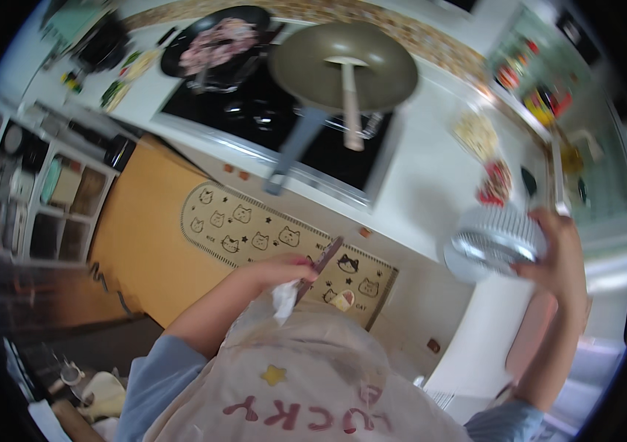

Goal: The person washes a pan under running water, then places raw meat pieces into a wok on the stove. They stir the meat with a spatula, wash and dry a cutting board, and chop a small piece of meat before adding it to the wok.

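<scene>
My left hand [283, 272] grips a thin, flat, phone-like object [320, 266], seen almost edge-on, in front of the apron [313, 364]. A crumpled white tissue or cloth [285, 299] hangs beneath those fingers. At the right, my right hand [556, 259] is closed around the side of a ribbed, pale blue-grey round object [496, 235]. That object is tilted over the counter's front edge; blur hides what exactly it is. Just beyond it on the counter lies a red and white packet [495, 182]. A pale bag of food [476, 134] sits farther back.
On the black hob [236, 119] stand a wok [302, 72] with a pale-headed spatula [352, 110] in it, its handle jutting past the front edge, and a dark pan [172, 61] of raw-looking sliced meat [219, 44]. A cat-patterned mat [261, 221] covers part of the floor.
</scene>
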Tool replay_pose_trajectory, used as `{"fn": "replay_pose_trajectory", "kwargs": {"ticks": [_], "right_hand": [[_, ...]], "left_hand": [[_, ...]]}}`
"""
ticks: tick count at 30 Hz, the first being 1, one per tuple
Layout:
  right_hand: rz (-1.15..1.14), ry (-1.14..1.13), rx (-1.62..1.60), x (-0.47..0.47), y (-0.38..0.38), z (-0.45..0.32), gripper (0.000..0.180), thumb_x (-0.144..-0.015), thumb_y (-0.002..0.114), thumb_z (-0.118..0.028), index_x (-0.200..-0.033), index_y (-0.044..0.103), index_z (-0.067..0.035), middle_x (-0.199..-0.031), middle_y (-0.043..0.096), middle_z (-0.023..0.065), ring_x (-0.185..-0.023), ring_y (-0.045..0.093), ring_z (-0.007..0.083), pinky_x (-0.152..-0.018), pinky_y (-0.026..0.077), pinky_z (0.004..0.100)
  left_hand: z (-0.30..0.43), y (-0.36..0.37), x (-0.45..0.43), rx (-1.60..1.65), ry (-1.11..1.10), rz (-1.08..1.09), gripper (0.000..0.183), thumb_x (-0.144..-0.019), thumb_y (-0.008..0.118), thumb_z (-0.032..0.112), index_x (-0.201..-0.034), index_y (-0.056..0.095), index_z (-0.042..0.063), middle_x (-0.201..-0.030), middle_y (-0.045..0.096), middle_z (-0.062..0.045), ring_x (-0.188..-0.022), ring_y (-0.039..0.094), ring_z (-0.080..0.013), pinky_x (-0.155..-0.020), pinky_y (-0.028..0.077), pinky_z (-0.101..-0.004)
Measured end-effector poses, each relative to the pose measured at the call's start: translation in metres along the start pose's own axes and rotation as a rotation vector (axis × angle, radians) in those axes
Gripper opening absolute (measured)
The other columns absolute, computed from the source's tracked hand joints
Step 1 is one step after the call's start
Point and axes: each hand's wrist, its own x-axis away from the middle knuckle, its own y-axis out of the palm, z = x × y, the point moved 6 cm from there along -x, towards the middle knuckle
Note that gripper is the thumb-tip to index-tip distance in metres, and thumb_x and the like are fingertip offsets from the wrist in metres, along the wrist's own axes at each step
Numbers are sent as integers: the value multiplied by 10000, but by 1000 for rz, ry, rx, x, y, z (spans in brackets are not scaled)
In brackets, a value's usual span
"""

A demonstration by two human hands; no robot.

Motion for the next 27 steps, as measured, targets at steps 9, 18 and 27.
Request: {"fn": "replay_pose_trajectory", "kwargs": {"ticks": [9, 18, 27], "right_hand": [[-57, -190, -246, -41, -94, -208, 888, -406, 860, -411, -1096, 536, 43, -1009, 588, 146, -899, 586, 241, -765, 490, 362], [-19, -632, -279, -291, -92, -529, 815, -573, 767, -560, -1185, 576, -56, -1041, 603, 89, -974, 599, 230, -835, 497, 349], [-117, -410, -168, -550, -52, -767, 537, -811, 700, -279, -1253, 520, -34, -1301, 523, 274, -1115, 585, 318, -1021, 405, 340]], "left_hand": [[-170, -189, 222, 767, 444, 201, 753, -680, 750, 304, -1333, 454, 75, -1101, 546, -63, -999, 580, -185, -821, 536, -354], [-217, -313, 365, 880, 596, 353, 934, -605, 812, 295, -1373, 372, -1, -1088, 525, -65, -1039, 581, -207, -876, 555, -474], [-242, -452, 382, 989, 653, 601, 862, -617, 787, 233, -1362, 412, 12, -1029, 556, -38, -916, 625, -203, -876, 555, -453]]}}
